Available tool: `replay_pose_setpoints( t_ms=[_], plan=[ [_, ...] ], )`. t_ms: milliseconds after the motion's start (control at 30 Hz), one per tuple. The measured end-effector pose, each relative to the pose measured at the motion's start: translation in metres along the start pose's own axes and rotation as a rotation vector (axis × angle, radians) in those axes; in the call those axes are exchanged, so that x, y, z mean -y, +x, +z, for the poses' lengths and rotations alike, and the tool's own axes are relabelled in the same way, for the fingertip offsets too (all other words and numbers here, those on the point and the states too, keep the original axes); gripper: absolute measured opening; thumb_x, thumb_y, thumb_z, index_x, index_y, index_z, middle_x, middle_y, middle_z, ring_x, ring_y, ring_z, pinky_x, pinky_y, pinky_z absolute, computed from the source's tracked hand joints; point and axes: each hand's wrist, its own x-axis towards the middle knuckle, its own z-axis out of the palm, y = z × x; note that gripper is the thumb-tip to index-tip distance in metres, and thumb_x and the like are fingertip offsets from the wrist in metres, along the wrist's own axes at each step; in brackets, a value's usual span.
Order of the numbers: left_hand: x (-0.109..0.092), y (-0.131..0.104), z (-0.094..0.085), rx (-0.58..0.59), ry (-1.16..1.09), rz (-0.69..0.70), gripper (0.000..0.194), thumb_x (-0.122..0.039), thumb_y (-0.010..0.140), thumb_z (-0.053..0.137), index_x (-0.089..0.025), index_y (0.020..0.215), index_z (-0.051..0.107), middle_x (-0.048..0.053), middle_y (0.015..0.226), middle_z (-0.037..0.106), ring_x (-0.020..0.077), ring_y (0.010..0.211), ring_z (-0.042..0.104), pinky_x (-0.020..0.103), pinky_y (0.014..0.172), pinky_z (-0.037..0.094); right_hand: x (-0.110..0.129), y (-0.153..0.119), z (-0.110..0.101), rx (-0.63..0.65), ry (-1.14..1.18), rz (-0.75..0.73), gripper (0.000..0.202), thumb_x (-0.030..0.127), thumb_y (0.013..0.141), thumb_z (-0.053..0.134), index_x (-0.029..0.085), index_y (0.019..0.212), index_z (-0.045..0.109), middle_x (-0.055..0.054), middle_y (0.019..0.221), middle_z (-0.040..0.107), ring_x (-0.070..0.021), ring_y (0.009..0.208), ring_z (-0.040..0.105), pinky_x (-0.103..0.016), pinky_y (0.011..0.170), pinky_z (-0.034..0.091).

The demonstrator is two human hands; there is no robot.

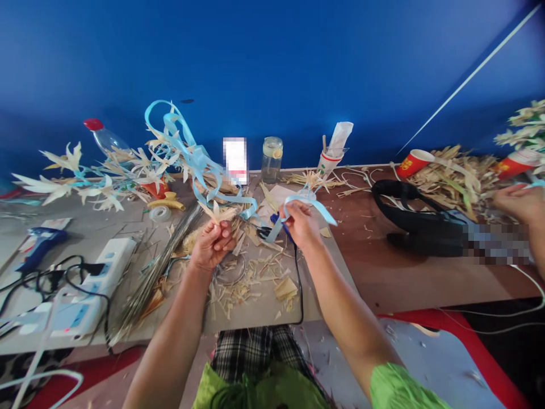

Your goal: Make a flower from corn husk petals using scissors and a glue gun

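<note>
My left hand [213,244] is closed round the base of a pale husk flower [216,212], whose pointed petals stick up above the fingers. To its right my right hand [301,222] pinches a light blue ribbon [321,209], one end trailing off to the right and another strip hanging below the fingers. A large tangle of the same blue ribbon [181,132] loops behind, over finished husk flowers [106,193]. Dark-handled scissors [264,232] lie partly hidden between the hands. A blue tool [275,218] with a black cable is just behind my right hand.
Husk scraps [238,278] and a wire bundle [159,267] litter the table. At left are a power strip [104,278] and a blue glue gun [42,245]. Behind stand a jar [271,160] and a cup [328,163]. A black strapped object [419,221] and another person's hand [517,201] are at right.
</note>
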Motion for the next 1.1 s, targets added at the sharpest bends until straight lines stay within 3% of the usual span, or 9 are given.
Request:
replay_pose_setpoints(
  t_ms=[133, 233, 333, 500, 633, 900, 1000, 1100],
  plan=[
    [0.012, 0.006, 0.004, -0.044, 0.027, -0.026, 0.014, -0.019, 0.068, 0.072, -0.014, 0.074, 0.06, 0.004, 0.088, 0.066, -0.0016, 0.04, 0.033, 0.018, 0.044, 0.038, -0.014, -0.003, 0.012, -0.024, -0.553, -0.077, 0.043, 0.047, 0.071, 0.06, 0.02, 0.048, 0.035, 0.004, 0.049, 0.033, -0.0097, 0.053, 0.032, -0.024, 0.052, 0.028],
    [0.019, 0.008, 0.007, -0.079, 0.059, -0.082, 0.012, -0.017, 0.069, 0.071, -0.013, 0.073, 0.06, 0.008, 0.102, 0.067, 0.0011, 0.045, 0.041, 0.021, 0.048, 0.043, -0.018, -0.008, 0.019, -0.066, -0.655, -0.179, 0.04, 0.042, 0.076, 0.054, 0.02, 0.049, 0.036, 0.002, 0.052, 0.037, -0.011, 0.056, 0.033, -0.025, 0.055, 0.029],
    [0.021, 0.01, 0.007, -0.106, 0.073, -0.111, 0.013, -0.018, 0.069, 0.071, -0.013, 0.074, 0.06, 0.008, 0.104, 0.068, 0.0036, 0.048, 0.048, 0.023, 0.051, 0.046, -0.016, -0.01, 0.022, -0.016, -0.487, -0.2, 0.034, 0.04, 0.076, 0.056, 0.019, 0.052, 0.042, 0.001, 0.06, 0.045, -0.0111, 0.059, 0.039, -0.025, 0.059, 0.033],
    [0.019, 0.012, 0.002, -0.158, 0.066, -0.101, 0.014, -0.017, 0.069, 0.071, -0.013, 0.076, 0.059, 0.009, 0.111, 0.066, 0.0029, 0.049, 0.05, 0.023, 0.052, 0.047, -0.008, -0.012, 0.02, 0.186, 0.044, 0.119, 0.027, 0.044, 0.072, 0.06, 0.019, 0.066, 0.051, 0.002, 0.058, 0.052, -0.0109, 0.055, 0.046, -0.025, 0.056, 0.036],
    [0.017, 0.012, 0.002, -0.169, 0.016, -0.057, 0.012, -0.014, 0.069, 0.069, -0.013, 0.077, 0.059, 0.009, 0.113, 0.065, 0.0011, 0.048, 0.049, 0.021, 0.054, 0.047, -0.003, -0.013, 0.015, 0.321, 0.239, 0.231, 0.029, 0.042, 0.067, 0.066, 0.02, 0.067, 0.046, 0.001, 0.064, 0.058, -0.0089, 0.049, 0.046, -0.024, 0.051, 0.036],
    [0.014, 0.012, 0.002, -0.159, -0.079, 0.086, 0.011, -0.013, 0.069, 0.07, -0.014, 0.072, 0.06, 0.003, 0.095, 0.067, 0.0005, 0.048, 0.045, 0.018, 0.053, 0.045, -0.001, -0.012, 0.006, 0.618, 0.237, 0.436, 0.018, 0.027, 0.069, 0.06, 0.018, 0.066, 0.045, 0.001, 0.064, 0.063, -0.0042, 0.035, 0.039, -0.019, 0.039, 0.024],
    [0.014, 0.013, 0.001, -0.144, -0.045, 0.074, 0.01, -0.013, 0.068, 0.07, -0.013, 0.072, 0.062, 0.007, 0.1, 0.068, -0.0008, 0.046, 0.043, 0.018, 0.052, 0.044, 0.001, -0.01, 0.001, 0.656, 0.209, 0.46, 0.02, 0.028, 0.069, 0.062, 0.018, 0.069, 0.045, 0.0, 0.067, 0.065, -0.0034, 0.035, 0.039, -0.018, 0.038, 0.024],
    [0.016, 0.015, 0.0, -0.178, 0.013, 0.049, 0.009, -0.013, 0.068, 0.07, -0.011, 0.074, 0.064, 0.009, 0.09, 0.07, 0.0014, 0.046, 0.046, 0.02, 0.052, 0.045, 0.0, -0.006, -0.006, 0.673, 0.131, 0.421, 0.028, 0.04, 0.07, 0.065, 0.017, 0.07, 0.05, -0.002, 0.069, 0.065, -0.0054, 0.04, 0.044, -0.02, 0.041, 0.03]
  ],
)
